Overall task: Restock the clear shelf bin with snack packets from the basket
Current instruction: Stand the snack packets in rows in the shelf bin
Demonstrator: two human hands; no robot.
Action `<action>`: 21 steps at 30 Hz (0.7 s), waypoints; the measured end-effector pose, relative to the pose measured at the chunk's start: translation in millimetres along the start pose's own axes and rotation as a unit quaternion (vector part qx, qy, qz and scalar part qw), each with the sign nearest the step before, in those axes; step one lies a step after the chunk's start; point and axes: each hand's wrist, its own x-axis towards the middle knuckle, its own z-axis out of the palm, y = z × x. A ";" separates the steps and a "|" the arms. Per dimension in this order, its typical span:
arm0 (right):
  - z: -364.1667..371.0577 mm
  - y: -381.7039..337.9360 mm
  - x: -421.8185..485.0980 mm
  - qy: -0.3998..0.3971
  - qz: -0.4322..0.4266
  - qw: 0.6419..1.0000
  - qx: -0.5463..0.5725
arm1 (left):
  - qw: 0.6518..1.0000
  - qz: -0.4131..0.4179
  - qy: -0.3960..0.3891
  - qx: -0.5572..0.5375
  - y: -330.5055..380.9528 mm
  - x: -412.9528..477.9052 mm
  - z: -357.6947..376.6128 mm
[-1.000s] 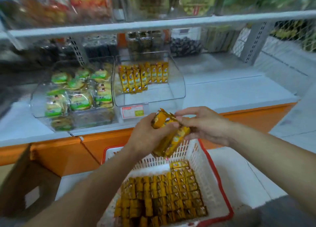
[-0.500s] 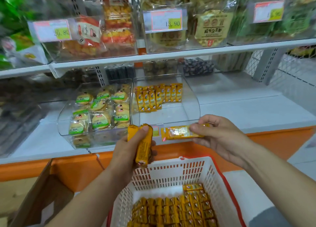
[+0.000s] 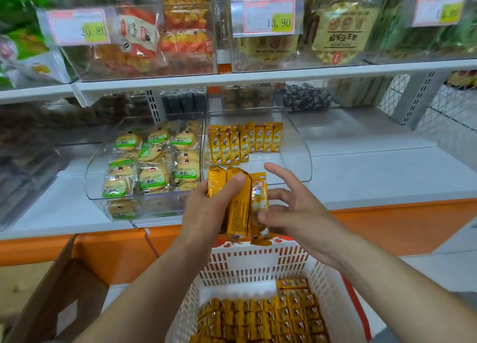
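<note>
My left hand point(image 3: 206, 213) grips a small bundle of yellow snack packets point(image 3: 237, 205) upright, just in front of the clear shelf bin point(image 3: 296, 162). My right hand point(image 3: 296, 213) pinches one more yellow packet point(image 3: 259, 195) against the bundle's right side, thumb on its front and index finger straight up. The bin holds a row of the same packets point(image 3: 245, 141) standing at its back, and its front half is bare. Below my hands, the white basket with a red rim point(image 3: 258, 265) holds several rows of yellow packets point(image 3: 258, 317).
A second clear bin point(image 3: 95, 177) full of green-labelled biscuit packs sits left of the target bin. The upper shelf point(image 3: 232, 78) carries snack bins with price tags. A brown cardboard box point(image 3: 51, 291) stands at lower left by the orange shelf base point(image 3: 387, 226).
My right hand brought its single packet from out at the right back against the bundle in my left hand. Both hands rose closer to the clear bin.
</note>
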 end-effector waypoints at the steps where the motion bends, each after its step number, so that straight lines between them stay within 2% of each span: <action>1: 0.3 -1.8 0.7 -0.009 -0.007 1.000 -0.012 | 1.000 0.006 -0.004 0.010 1.9 0.4 -2.2; 3: 3.8 -8.2 3.1 0.000 -0.026 0.999 -0.033 | 1.000 0.014 -0.014 0.008 8.5 1.9 -8.6; 6: 1.0 -21.5 20.4 0.056 -0.058 0.993 -0.087 | 0.999 0.040 0.005 0.012 24.5 7.3 -22.2; 9: -12.8 -36.1 58.7 0.116 -0.090 0.974 -0.170 | 0.996 0.078 0.015 0.050 40.1 14.1 -37.5; 12: -29.5 -39.6 114.4 0.140 -0.094 0.956 -0.241 | 0.992 0.103 0.027 0.072 49.8 20.3 -49.4; 21: -60.9 -4.7 264.7 0.156 -0.092 0.843 -0.507 | 0.989 0.114 0.028 0.095 46.4 55.1 -67.2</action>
